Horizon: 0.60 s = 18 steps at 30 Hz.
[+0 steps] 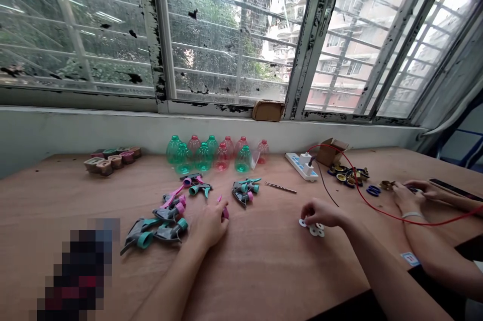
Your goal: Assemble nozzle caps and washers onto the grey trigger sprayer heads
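My left hand point(209, 223) curls over the wooden table point(264, 270) with a small pink plastic piece point(225, 213) at its fingertips. A loose heap of grey, teal and pink spray triggers point(156, 230) lies just to its left. My right hand point(320, 213) hangs over a few white plastic rings point(313, 229), its fingertips at their edge. Whether it grips one is hidden. Further right, a co-worker's two hands point(409, 192) work on small brass parts.
Cut green and red plastic bottle tops point(204, 155) stand in rows at the back. Also there are tweezers point(279, 187), a white power strip point(301, 166), a red cable point(377, 210), a cardboard box point(329, 152), and a pixelated object point(79, 270) at front left. A barred window runs behind.
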{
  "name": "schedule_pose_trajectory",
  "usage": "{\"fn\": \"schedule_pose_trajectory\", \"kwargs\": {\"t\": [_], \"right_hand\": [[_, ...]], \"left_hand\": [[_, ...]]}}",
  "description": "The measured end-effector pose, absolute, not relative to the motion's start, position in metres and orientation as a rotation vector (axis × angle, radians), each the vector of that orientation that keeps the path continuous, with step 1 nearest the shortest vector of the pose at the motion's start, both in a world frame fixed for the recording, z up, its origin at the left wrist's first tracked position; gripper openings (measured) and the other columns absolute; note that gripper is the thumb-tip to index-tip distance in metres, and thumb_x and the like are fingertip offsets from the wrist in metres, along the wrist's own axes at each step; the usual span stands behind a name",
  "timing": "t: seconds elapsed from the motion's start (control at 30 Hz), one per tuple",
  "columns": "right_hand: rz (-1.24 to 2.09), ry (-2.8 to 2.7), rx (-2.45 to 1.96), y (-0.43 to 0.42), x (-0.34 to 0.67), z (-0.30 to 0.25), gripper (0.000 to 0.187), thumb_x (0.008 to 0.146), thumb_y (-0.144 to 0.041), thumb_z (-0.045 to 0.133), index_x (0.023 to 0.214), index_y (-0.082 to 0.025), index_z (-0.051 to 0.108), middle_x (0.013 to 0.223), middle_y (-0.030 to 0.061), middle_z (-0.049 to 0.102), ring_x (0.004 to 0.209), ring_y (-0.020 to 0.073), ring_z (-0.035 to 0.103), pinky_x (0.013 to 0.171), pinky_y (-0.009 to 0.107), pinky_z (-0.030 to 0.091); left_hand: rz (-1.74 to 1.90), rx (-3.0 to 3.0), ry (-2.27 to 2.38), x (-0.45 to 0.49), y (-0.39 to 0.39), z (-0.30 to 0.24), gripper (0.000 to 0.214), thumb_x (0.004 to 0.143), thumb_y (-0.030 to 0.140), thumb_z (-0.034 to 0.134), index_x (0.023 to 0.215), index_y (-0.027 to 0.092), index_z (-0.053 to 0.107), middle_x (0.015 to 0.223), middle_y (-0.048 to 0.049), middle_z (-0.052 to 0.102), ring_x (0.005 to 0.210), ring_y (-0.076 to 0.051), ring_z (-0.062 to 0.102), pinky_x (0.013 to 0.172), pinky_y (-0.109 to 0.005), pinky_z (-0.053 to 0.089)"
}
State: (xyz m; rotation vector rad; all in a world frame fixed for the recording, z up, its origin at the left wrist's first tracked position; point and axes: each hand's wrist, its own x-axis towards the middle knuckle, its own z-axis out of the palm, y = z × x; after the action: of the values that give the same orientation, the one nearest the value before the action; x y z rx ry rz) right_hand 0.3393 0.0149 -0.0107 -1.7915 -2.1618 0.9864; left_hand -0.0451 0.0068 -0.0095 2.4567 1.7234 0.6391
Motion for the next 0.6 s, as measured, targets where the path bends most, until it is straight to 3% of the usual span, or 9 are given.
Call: {"fn": "schedule_pose_trajectory", "kwargs": {"t": [0.2,0.37,0.6], "right_hand": [[0.871,-2.157,-1.744,0.019,0.337,-0.009,0.02,0.068,-0.024,0.061,0.08,-0.014,0.073,0.072,0.005,0.068,0.065,0.0163,0.059,0.056,0.024,0.041],[0.809,-1.996,-1.576,0.016,0.315,0.0,0.025,0.072,-0.029,0.063,0.089,-0.013,0.071,0.069,0.0026,0.062,0.063,0.0135,0.054,0.055,0.024,0.041],[1.23,-1.732,-0.986,0.015,0.216,0.013,0.033,0.067,-0.036,0.076,0.089,-0.013,0.069,0.071,0.0017,0.063,0.059,0.0114,0.056,0.056,0.025,0.046]], "left_hand": [[0.592,2.402,1.889,-0.044,0.005,-0.005,0.039,0.077,0.025,0.055,0.115,0.026,0.06,0.106,-0.0094,0.07,0.094,-0.029,0.065,0.075,-0.034,0.046],[0.858,2.295,1.741,-0.04,0.004,-0.004,0.052,0.074,0.019,0.056,0.126,0.027,0.053,0.113,-0.008,0.068,0.096,-0.027,0.065,0.076,-0.031,0.046],[1.021,2.198,1.445,-0.036,0.003,-0.007,0.023,0.073,0.016,0.057,0.094,0.02,0.064,0.088,-0.0018,0.07,0.08,-0.018,0.064,0.07,-0.025,0.046]]}}
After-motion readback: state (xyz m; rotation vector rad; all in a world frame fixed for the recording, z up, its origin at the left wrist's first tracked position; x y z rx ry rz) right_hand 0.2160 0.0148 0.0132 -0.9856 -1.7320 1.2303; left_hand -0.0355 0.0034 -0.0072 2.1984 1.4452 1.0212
